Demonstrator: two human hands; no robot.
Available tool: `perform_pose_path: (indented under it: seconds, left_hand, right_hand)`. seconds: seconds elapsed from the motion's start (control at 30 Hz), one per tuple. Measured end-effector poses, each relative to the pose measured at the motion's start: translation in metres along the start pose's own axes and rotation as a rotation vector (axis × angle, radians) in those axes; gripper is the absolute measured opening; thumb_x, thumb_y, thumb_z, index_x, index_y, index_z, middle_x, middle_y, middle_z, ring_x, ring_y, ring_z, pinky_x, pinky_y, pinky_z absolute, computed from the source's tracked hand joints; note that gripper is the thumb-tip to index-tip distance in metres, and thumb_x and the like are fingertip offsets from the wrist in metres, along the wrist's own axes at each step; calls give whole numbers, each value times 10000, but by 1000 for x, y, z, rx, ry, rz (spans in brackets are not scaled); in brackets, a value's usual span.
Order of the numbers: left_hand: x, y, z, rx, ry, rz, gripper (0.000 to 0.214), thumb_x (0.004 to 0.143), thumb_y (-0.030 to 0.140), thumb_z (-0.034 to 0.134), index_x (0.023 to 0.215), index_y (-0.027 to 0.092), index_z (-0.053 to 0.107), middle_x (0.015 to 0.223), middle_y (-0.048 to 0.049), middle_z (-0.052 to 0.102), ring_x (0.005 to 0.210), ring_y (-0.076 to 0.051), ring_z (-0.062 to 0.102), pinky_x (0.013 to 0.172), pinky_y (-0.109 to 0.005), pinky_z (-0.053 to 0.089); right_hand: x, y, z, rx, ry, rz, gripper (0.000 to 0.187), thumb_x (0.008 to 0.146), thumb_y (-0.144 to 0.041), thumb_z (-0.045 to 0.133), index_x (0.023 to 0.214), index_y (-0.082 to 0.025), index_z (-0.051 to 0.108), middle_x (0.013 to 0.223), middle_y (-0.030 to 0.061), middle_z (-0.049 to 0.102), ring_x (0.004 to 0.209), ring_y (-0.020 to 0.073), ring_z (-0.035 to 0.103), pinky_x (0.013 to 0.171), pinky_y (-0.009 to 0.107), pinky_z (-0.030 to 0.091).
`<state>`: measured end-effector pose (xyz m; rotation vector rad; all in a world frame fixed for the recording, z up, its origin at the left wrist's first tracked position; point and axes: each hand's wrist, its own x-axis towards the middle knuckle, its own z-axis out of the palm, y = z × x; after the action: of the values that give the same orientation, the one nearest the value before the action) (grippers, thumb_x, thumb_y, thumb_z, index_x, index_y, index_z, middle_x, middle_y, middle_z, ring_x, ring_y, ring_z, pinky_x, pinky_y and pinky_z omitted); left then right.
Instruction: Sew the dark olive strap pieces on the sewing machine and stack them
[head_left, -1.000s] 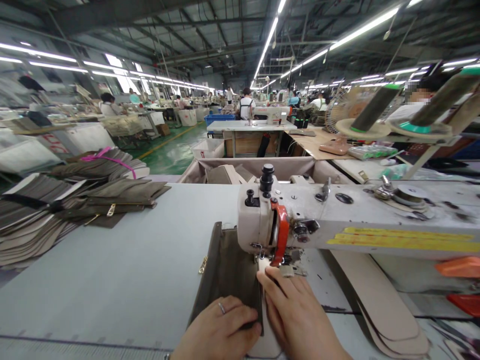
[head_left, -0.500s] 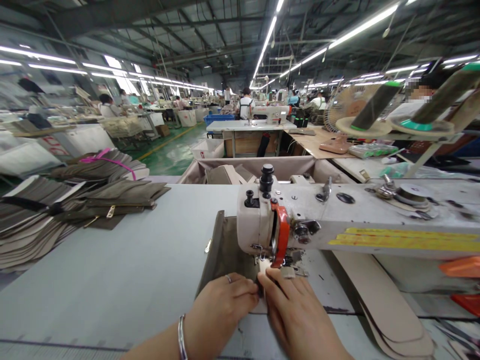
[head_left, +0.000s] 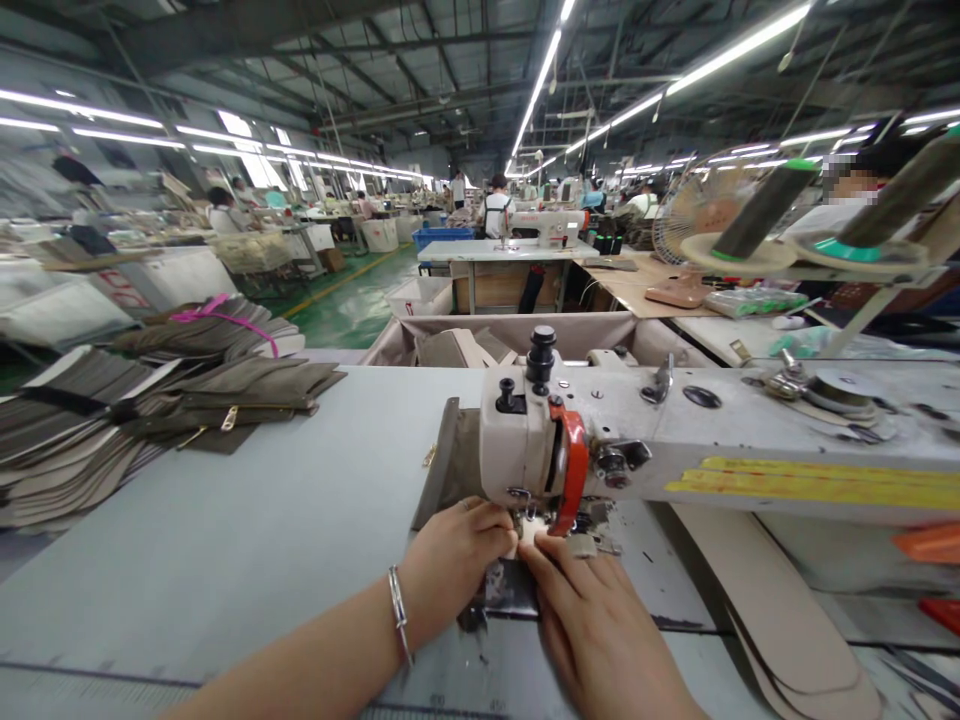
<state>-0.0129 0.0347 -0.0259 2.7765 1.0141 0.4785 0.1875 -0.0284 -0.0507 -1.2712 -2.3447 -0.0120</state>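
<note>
A dark olive fabric piece with a folded edge lies under the head of a sewing machine. A gold zipper pull shows at its left side. My left hand, with a ring and a silver bangle, has its fingers closed on the near end of the fabric piece, left of the needle. Close by on the right, my right hand rests with fingers stretched forward, tips on a small pale strip at the presser foot. The fingers partly hide the sewing spot.
Stacked fabric pieces and a zippered dark piece lie at the table's left. Long pale panels sit under the machine arm. Thread cones stand at right. A fabric-lined bin is behind the table.
The fabric piece has moved away from me under the machine, baring a dark metal plate in front. My left hand has gone forward with it; my right hand stays nearly in place.
</note>
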Motion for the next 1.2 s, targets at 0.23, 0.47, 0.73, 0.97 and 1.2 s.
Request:
perform_pose_path:
  seconds: [0.23, 0.47, 0.73, 0.97, 1.2]
  left_hand:
    - [7, -14, 10, 29, 149, -11, 148, 893, 114, 575, 930, 205, 686, 1026, 4, 704, 949, -181, 638, 867, -310, 509]
    - [8, -14, 10, 31, 183, -25, 159, 862, 96, 606, 888, 226, 695, 963, 7, 712, 892, -186, 646, 810, -305, 525]
    - [6, -12, 12, 11, 236, 10, 240, 877, 43, 519, 888, 208, 693, 946, -9, 714, 886, -173, 652, 838, -285, 535]
    - [2, -19, 17, -46, 259, 34, 293, 877, 44, 473, 913, 219, 706, 981, -8, 714, 902, -167, 660, 838, -275, 545]
    - [7, -16, -3, 4, 193, -170, 209, 854, 143, 615, 1012, 253, 696, 1044, -22, 677, 991, -201, 615, 903, -339, 521]
  right_hand:
    - [2, -1, 3, -48, -3, 25, 514, 888, -136, 452, 1399, -164, 400, 1274, 100, 540, 1087, 278, 499, 890, 454, 462]
    - [3, -2, 7, -43, 18, 35, 495, 895, -152, 449, 1389, -161, 424, 1242, 102, 566, 1083, 291, 503, 892, 469, 462]
    - [3, -2, 5, -34, 48, 35, 502, 863, -140, 476, 1362, -200, 461, 1226, 73, 588, 1067, 263, 529, 903, 425, 473]
    - [4, 3, 2, -20, 30, 29, 466, 826, -144, 544, 1281, -244, 524, 1151, 36, 630, 1034, 215, 577, 887, 359, 496]
    - [-63, 80, -72, -359, 229, 215, 260, 880, -361, 516, 1079, -251, 643, 1060, 88, 653, 971, 263, 625, 819, 415, 527]
